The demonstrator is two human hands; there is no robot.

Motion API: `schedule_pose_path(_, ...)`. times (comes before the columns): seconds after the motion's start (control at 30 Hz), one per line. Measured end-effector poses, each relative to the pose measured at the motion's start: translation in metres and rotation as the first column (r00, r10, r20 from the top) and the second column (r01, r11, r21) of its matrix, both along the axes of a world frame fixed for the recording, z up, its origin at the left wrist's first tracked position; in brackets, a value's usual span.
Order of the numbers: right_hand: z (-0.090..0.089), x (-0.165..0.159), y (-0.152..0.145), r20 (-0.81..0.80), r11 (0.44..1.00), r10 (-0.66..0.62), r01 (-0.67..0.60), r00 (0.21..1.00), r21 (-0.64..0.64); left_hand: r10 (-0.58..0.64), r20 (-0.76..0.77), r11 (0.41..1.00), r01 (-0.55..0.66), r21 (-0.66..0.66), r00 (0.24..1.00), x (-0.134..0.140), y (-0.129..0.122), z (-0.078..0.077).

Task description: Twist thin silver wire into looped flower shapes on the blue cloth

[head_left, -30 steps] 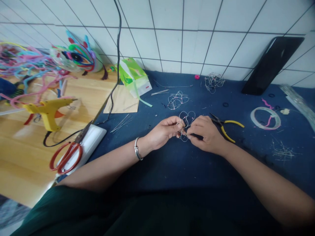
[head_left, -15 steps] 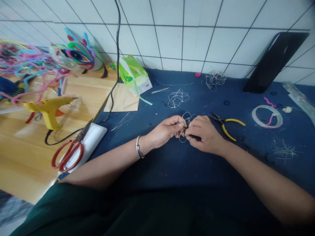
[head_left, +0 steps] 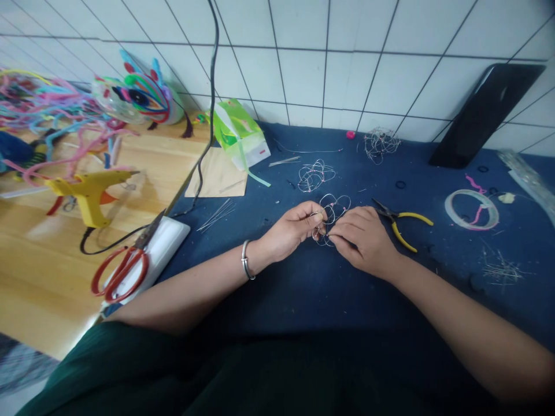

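Wire loops [head_left: 332,204] — thin, silvery, rounded — curve from the left fingers [head_left: 309,222].

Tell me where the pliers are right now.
In the head view, the yellow-handled pliers lie on the blue cloth just right of the right hand, between it and the pale ring.

Blue cloth [head_left: 277,300] carries pliers [head_left: 394,217], wire tangles [head_left: 380,144], pale ring [head_left: 450,209]; wooden tabletop [head_left: 47,271] carries glue gun [head_left: 89,193].
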State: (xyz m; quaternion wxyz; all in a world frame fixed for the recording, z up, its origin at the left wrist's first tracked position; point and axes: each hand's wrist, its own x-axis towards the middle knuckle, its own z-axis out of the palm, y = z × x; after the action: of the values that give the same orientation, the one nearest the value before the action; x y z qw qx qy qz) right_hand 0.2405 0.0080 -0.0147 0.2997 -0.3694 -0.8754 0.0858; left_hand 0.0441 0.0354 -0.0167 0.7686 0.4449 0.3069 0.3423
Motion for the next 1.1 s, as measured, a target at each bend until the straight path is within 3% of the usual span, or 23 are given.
schedule_pose_path(0.57,-0.0001,-0.0049,-0.0012,0.194,0.966,-0.071,0.019,0.978,0.257,0.028,-0.070,1.000,-0.028,0.001,0.997,0.0043,-0.0015,-0.0017)
schedule_pose_path(1.1,-0.0007,-0.0071,-0.0020,0.158,0.971,-0.070,0.031,0.985,0.237,0.056,-0.088,0.998,-0.057,-0.017,0.995,0.0070,-0.0010,-0.0019)
